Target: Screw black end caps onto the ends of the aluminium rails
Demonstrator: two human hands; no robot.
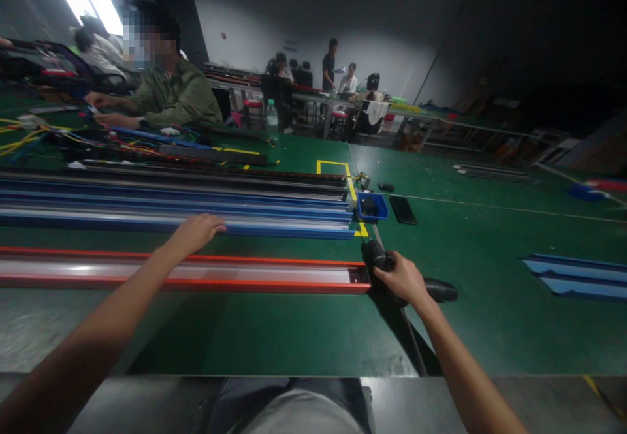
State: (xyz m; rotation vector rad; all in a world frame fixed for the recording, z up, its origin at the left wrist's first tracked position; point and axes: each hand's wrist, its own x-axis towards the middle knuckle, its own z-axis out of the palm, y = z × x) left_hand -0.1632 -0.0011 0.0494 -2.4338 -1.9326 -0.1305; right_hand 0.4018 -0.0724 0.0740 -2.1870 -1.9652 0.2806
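Observation:
My right hand (404, 277) is closed over a black cordless drill (443, 289) at the right end of a long orange-edged channel (274, 274). The drill's front part points toward the blue bin, and the hand hides its middle. My left hand (196, 233) reaches across the orange channel, fingers stretched to the right, at the near edge of several long blue profiles (294, 222). Nothing shows in its fingers. The orange channel lies flat along the green table (304, 329), with a pale inner strip and a dark end piece.
A blue bin (385, 207) with dark parts and a black phone (403, 210) lie past the drill. Light-blue profiles (582, 277) lie at right. Behind the blue profiles are black profiles (294, 183), wires and a bottle (272, 117). A person (181, 94) works across the table; others sit farther back.

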